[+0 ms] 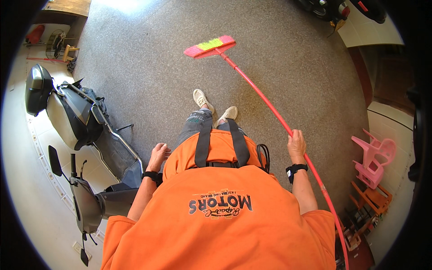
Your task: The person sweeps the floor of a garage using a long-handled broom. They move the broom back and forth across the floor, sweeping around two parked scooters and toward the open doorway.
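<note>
My right hand [297, 145] grips the red pole of a broom [263, 96], which runs from the lower right up and forward across the view. Its head, with pink and yellow-green bristles [211, 46], lies ahead of my shoes; whether it touches the speckled floor [152, 67] I cannot tell. The pole's far end leaves the frame at the bottom. My left hand [159, 156] hangs beside my left hip with bent fingers and holds nothing. Each wrist has a black band.
A grey motor scooter [81, 118] stands close on my left. Pink plastic chairs [374, 155] and wooden stools [374, 199] line the right wall. A fan [55, 44] is at the far left; part of another motorbike [324, 10] shows at the top right.
</note>
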Demonstrator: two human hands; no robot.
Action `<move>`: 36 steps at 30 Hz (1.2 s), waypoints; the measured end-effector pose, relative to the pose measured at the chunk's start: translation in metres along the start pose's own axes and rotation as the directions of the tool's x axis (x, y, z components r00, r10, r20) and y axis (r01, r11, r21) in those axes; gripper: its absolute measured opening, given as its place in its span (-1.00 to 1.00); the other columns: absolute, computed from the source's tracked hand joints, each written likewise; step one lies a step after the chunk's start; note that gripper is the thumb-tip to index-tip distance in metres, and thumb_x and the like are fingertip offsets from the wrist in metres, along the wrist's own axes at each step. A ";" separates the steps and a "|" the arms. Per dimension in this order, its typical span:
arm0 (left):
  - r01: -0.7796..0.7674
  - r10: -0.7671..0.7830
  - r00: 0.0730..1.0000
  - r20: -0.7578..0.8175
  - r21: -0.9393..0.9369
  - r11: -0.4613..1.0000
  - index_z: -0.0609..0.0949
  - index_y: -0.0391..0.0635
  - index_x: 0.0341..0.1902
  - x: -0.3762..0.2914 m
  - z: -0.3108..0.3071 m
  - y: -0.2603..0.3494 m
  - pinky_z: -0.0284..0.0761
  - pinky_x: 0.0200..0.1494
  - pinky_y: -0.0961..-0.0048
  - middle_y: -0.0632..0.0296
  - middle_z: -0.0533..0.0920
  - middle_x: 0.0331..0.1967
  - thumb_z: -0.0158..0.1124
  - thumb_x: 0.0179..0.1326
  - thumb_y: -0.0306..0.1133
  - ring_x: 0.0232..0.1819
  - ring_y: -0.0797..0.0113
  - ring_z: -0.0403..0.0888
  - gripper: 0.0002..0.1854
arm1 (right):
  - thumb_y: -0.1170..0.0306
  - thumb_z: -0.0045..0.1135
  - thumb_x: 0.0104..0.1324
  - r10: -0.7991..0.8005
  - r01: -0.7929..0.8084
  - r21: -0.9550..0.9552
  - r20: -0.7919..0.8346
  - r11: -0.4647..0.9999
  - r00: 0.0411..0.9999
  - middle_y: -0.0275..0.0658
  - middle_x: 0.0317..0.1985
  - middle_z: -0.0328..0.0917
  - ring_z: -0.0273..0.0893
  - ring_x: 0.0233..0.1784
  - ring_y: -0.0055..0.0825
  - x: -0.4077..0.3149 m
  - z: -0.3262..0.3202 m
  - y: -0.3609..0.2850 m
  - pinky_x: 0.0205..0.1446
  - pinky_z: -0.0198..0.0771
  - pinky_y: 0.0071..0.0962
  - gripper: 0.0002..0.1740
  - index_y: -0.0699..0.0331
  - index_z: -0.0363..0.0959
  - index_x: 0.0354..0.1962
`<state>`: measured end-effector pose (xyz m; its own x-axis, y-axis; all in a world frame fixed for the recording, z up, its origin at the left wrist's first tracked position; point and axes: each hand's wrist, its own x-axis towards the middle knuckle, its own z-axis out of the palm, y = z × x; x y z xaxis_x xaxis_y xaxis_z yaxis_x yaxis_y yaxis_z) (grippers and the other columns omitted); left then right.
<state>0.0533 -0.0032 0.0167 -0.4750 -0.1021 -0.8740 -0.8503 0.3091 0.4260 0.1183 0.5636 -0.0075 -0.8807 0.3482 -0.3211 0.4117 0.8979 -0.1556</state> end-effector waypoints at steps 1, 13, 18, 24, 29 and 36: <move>0.006 -0.006 1.000 -0.003 -0.005 1.000 0.45 -0.22 0.13 0.001 0.000 0.000 0.46 -0.10 0.37 0.15 0.58 -0.15 0.05 0.33 -0.08 -0.18 0.35 0.56 -0.52 | 0.42 0.17 0.20 0.000 0.000 0.001 0.003 1.000 1.000 -0.15 -0.23 0.40 0.48 -0.16 -0.09 0.000 -0.001 0.000 -0.15 0.44 -0.14 -0.77 0.20 0.30 -0.23; 0.037 -0.038 0.998 -0.043 -0.028 0.999 0.46 -0.18 0.13 0.008 0.002 0.003 0.43 -0.12 0.38 0.19 0.61 -0.17 0.05 0.33 -0.07 -0.17 0.35 0.57 -0.54 | 0.42 0.19 0.19 -0.058 0.063 0.108 -0.049 0.992 0.997 -0.11 -0.23 0.43 0.47 -0.15 -0.04 0.007 -0.004 -0.004 -0.16 0.40 -0.12 -0.77 0.25 0.35 -0.23; -0.080 0.068 0.984 -0.163 -0.065 0.995 0.47 -0.13 0.08 0.015 -0.012 0.042 0.45 -0.23 0.47 0.20 0.63 -0.21 0.10 0.34 -0.09 -0.25 0.37 0.61 -0.60 | 0.41 0.20 0.17 -0.087 0.100 0.185 -0.076 0.978 0.993 -0.10 -0.27 0.47 0.50 -0.19 -0.02 0.015 -0.011 -0.008 -0.19 0.40 -0.11 -0.79 0.25 0.40 -0.25; -0.318 0.279 0.914 -0.294 -0.096 0.943 0.50 -0.08 0.02 0.034 -0.039 0.117 0.45 -0.24 0.50 0.28 0.63 -0.27 0.11 0.33 -0.02 -0.34 0.47 0.59 -0.60 | 0.38 0.23 0.15 -0.153 0.187 0.329 -0.127 0.926 0.980 -0.04 -0.37 0.53 0.53 -0.28 -0.01 0.025 -0.033 -0.023 -0.23 0.42 -0.15 -0.80 0.30 0.45 -0.31; -0.445 0.396 0.875 -0.279 -0.141 0.884 0.51 -0.09 0.03 0.038 -0.032 0.176 0.47 -0.24 0.51 0.28 0.63 -0.27 0.14 0.32 0.00 -0.35 0.50 0.58 -0.57 | 0.34 0.26 0.14 -0.131 0.135 0.463 -0.042 0.876 0.991 0.00 -0.51 0.55 0.56 -0.45 -0.06 0.024 -0.066 -0.041 -0.33 0.43 -0.24 -0.77 0.36 0.49 -0.39; -0.610 0.580 0.775 -0.249 -0.060 0.790 0.54 -0.15 -0.07 0.024 -0.047 0.210 0.48 -0.27 0.55 0.28 0.62 -0.33 0.13 0.35 -0.10 -0.39 0.53 0.53 -0.66 | 0.35 0.26 0.15 -0.171 0.128 0.607 0.013 0.784 0.985 -0.21 -0.70 0.40 0.34 -0.63 -0.57 0.019 -0.097 -0.063 -0.52 0.28 -0.47 -0.76 0.40 0.49 -0.46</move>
<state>-0.1475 0.0149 0.0961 -0.9181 -0.1356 -0.3724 -0.3954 0.2496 0.8840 0.0530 0.5399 0.0872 -0.9350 0.1862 -0.3018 0.3523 0.5850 -0.7305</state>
